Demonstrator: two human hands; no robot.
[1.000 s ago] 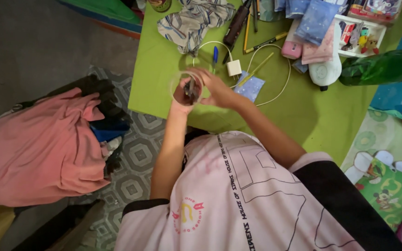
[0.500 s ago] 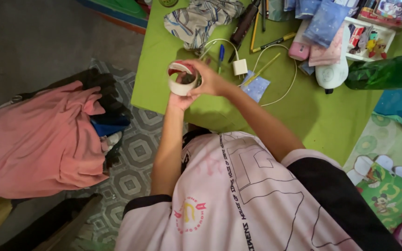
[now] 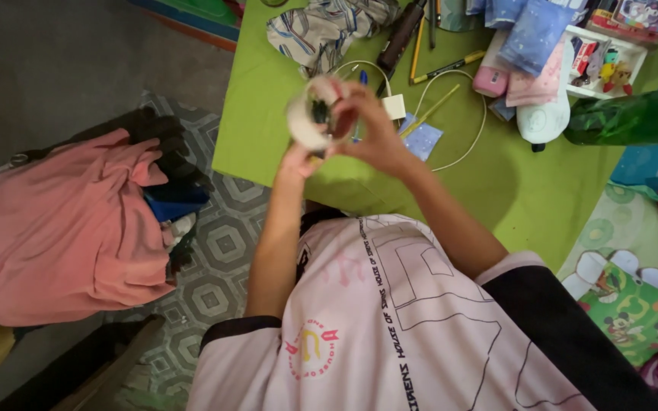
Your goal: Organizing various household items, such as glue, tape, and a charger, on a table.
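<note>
Both hands meet above the near left part of the green bench (image 3: 283,144). The left hand (image 3: 296,161) comes up from below, its grip closed on the lower edge of a roll of tape (image 3: 310,118), which is held in the air and tilted, blurred by motion. The right hand (image 3: 371,133) clamps the roll from the right, fingers (image 3: 344,95) curled over its top rim. Behind the hands, toward the far edge, lie a white charger (image 3: 394,106) with its cable (image 3: 462,156), a yellow pencil (image 3: 426,110) and a crumpled cloth (image 3: 321,30). A pink garment (image 3: 55,236) sits on the floor off the bench's left edge.
</note>
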